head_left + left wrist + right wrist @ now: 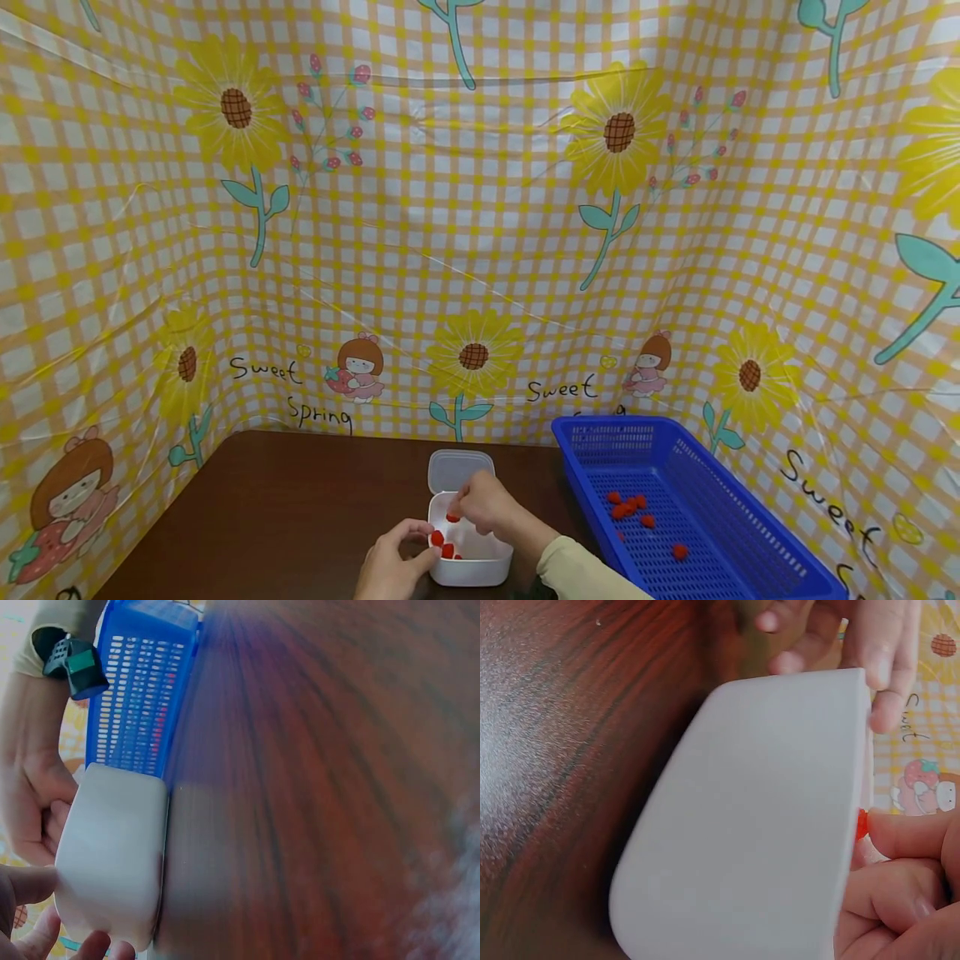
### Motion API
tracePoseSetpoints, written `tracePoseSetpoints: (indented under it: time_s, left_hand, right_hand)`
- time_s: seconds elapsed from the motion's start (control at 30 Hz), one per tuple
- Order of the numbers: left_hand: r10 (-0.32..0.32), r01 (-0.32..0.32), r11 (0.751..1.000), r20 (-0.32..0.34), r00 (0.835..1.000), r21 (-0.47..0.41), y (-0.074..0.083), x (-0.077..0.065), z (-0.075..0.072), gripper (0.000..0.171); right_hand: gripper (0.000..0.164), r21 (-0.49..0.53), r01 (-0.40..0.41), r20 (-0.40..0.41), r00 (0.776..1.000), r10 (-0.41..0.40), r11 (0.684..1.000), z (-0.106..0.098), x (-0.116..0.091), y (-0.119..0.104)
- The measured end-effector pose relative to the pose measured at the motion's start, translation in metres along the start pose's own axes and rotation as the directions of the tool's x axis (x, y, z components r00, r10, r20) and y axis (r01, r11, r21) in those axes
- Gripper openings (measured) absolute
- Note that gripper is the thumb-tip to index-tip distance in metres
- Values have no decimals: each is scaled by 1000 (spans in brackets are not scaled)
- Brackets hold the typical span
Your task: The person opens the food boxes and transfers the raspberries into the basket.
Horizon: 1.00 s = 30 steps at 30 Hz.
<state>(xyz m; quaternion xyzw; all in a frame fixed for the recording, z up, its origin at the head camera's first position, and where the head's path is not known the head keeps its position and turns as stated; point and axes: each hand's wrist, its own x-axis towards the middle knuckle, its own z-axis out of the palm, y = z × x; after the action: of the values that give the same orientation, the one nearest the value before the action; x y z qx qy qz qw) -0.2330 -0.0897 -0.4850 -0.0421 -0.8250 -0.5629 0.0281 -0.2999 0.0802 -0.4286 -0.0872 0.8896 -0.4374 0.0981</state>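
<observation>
Left hand [396, 562]: fingers bent, thumb apart from forefinger | Right hand [483, 502]: fingers curled, pinching | Right forearm [529, 533]: slanting inward from lower right

Left of the box [471, 572], the worktop [315, 508] lies open to me from lower left of the frame up to the cloth [420, 208], which walls off the back. My left grip [397, 560] blocks the box's left rim; my right grip [483, 504], pinching a red piece [453, 517], crowds its far part. Inside, there is room at lower right. The opened lid [460, 469] stands behind. My sleeve [585, 571] and forearm bar the lower gap towards the basket [750, 492]; above them a strip runs between lid and basket, whose top is open.
</observation>
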Motion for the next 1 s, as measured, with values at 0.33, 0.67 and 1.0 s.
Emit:
tracePoseSetpoints:
  time_s: [0.33,0.67,1.0]
  left_hand:
    - [4,-4,1000,-3,1000,-6,1,-1,1,27]
    - [-52,52,999,-19,998,-5,5,0,1,24]
    - [-52,52,999,-11,999,1,3,0,2,26]
  right_hand:
    - [8,33,10,12,1000,-10,999,-21,-3,-10]
    - [12,63,24,5,1000,-24,998,-54,-1,-20]
    - [14,59,12,-52,999,-9,998,-86,-1,-18]
